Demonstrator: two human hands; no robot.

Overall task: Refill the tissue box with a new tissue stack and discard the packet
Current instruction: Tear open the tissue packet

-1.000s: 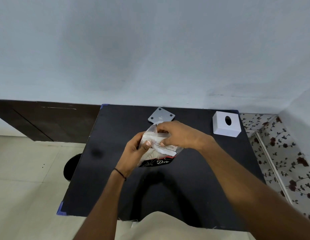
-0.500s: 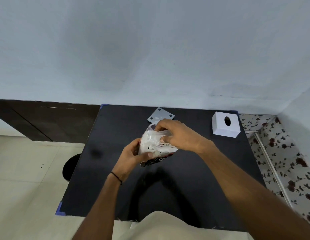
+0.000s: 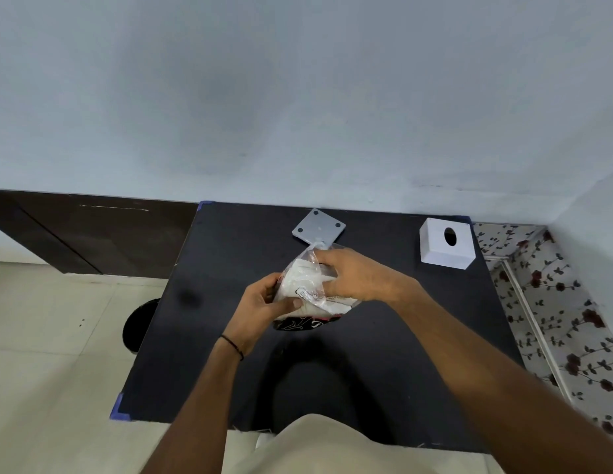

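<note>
Packet held over bench, well left of tissue box. Left grip pinches its side; right grip clutches its top end. Probably light, soft, slippery film; take the stack's edges.

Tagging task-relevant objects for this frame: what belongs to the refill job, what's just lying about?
Job: tissue packet, gripped by left hand and right hand; white tissue box; grey square plate, probably the box's base.
Lying about: dark round object on the floor left of the black table, unclear what.
</note>
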